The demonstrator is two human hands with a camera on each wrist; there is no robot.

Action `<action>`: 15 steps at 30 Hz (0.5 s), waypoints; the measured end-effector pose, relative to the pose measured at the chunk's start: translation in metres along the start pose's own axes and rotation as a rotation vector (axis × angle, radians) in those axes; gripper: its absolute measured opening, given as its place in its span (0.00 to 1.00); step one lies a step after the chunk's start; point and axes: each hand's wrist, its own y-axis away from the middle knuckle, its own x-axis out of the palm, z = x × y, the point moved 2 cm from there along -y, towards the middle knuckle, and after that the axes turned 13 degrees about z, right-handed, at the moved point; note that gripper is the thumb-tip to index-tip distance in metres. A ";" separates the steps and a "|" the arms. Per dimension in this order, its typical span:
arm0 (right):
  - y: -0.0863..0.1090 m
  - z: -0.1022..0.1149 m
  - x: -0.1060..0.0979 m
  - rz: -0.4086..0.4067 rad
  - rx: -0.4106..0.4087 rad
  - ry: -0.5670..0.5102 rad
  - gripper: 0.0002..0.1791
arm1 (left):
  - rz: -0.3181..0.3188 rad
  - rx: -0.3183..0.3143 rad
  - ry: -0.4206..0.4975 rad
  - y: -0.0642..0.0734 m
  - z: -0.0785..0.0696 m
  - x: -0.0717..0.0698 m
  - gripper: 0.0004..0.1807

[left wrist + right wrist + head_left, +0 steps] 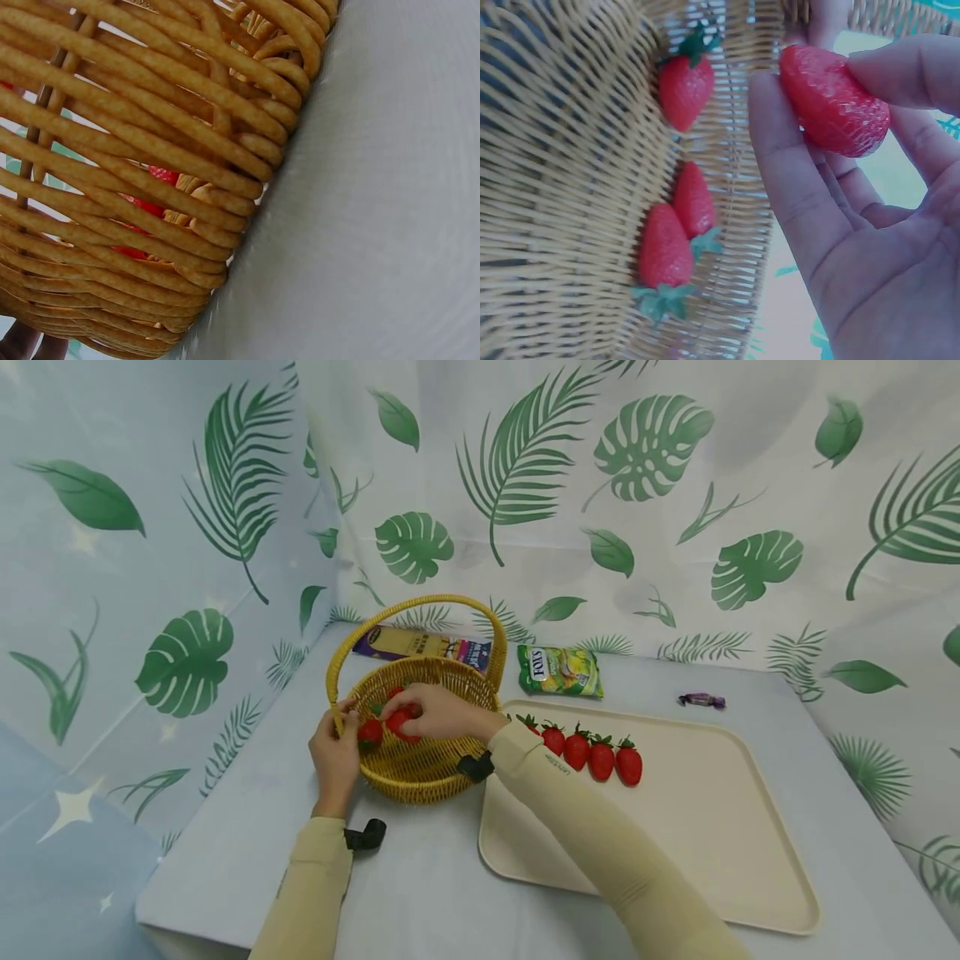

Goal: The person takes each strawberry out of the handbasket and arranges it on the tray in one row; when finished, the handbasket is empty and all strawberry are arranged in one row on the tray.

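Observation:
A yellow wicker basket (420, 789) with a tall hooped handle stands on the left part of the table. My left hand (335, 756) grips its left rim by the foot of the handle; in the left wrist view the woven wall hides most of that hand. Over the basket's opening, my right hand (435, 710) pinches a red strawberry (832, 101) between thumb and fingers. Inside lie more strawberries with green leaf caps: one strawberry (686, 90) apart, and two close together, a larger strawberry (665, 247) and a narrower strawberry (694, 199).
Right of the basket lies a beige tray (705, 827), with several strawberries (602, 760) in a row at its left. Behind are a purple and gold packet (408, 643), a green Fox's candy bag (561, 671) and a purple wrapped candy (702, 700). My right forearm crosses the tray.

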 end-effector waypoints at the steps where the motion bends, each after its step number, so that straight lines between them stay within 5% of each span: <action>1: 0.004 0.000 0.002 -0.005 -0.002 -0.010 0.16 | -0.001 0.002 0.002 0.000 0.000 0.000 0.09; 15: 0.049 -0.018 0.024 -0.160 -0.066 -0.245 0.15 | 0.000 -0.008 0.030 0.001 0.000 0.000 0.11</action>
